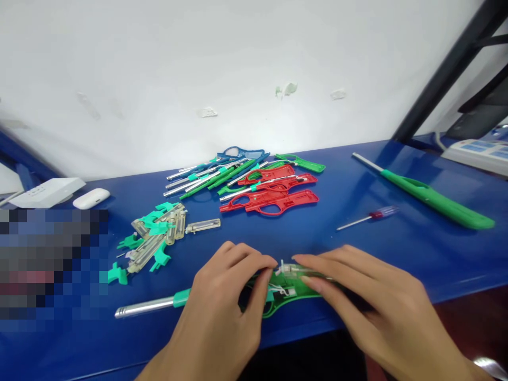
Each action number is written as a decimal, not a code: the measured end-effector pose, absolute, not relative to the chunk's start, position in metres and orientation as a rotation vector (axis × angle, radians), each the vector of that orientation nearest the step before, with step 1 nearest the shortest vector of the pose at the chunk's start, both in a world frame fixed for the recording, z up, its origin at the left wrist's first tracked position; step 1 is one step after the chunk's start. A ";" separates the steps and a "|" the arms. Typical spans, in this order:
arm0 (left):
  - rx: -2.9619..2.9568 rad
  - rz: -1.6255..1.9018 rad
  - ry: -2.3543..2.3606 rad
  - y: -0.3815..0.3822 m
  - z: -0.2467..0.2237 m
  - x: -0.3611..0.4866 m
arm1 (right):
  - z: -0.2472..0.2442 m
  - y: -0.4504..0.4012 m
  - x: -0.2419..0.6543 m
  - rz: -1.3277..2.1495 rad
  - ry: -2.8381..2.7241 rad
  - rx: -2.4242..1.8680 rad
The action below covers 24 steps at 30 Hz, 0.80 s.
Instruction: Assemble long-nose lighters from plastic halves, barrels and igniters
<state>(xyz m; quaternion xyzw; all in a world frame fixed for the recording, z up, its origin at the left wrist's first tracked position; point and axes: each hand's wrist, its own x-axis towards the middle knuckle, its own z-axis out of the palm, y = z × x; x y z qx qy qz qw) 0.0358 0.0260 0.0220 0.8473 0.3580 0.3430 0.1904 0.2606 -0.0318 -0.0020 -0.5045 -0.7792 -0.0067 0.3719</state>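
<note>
Pinching a clear tank (292,269) at an opened green lighter (306,289), the right hand (377,296) is pretty narrow; left hand (227,299) grips the lighter's middle, just by the blue surface (273,233)'s front edge.

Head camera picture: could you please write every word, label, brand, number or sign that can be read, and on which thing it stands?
No text can be read with certainty.
White box, far left: small grey marks, too small and blurred to read.
White device, right edge: blue patches, no readable text.
Open green shell, front: no lettering visible.
</note>
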 end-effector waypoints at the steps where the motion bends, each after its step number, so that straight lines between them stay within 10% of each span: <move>1: 2.380 0.972 1.006 0.026 0.022 0.036 | -0.002 -0.032 0.261 -0.018 -1.991 -1.291; 24: 2.447 0.980 0.940 0.028 0.020 0.036 | -0.002 -0.030 0.263 0.013 -2.016 -1.257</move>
